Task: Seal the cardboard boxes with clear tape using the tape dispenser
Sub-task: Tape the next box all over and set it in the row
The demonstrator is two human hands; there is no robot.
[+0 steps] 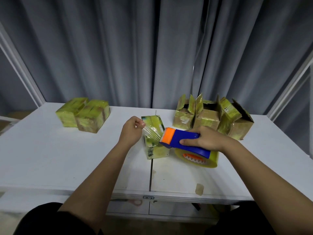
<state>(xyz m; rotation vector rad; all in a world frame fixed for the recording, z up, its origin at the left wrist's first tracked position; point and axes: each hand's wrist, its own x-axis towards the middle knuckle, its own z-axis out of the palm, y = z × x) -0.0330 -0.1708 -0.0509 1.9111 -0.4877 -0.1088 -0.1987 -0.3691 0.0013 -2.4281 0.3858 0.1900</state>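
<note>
Tape dispenser: far side of handle covered by right hand; tape roll top hidden under the blue body. Centre box: right face hidden behind dispenser head. Left hand: fingertips curled out of sight. Label on table edge illegible. Scissors below edge, mostly concealed.

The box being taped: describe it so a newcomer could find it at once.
On the white table, look mid-way between two sealed boxes at left and open-flapped boxes at right. The box stands alone there, with the left hand stretching clear tape over it from the blue dispenser.
</note>
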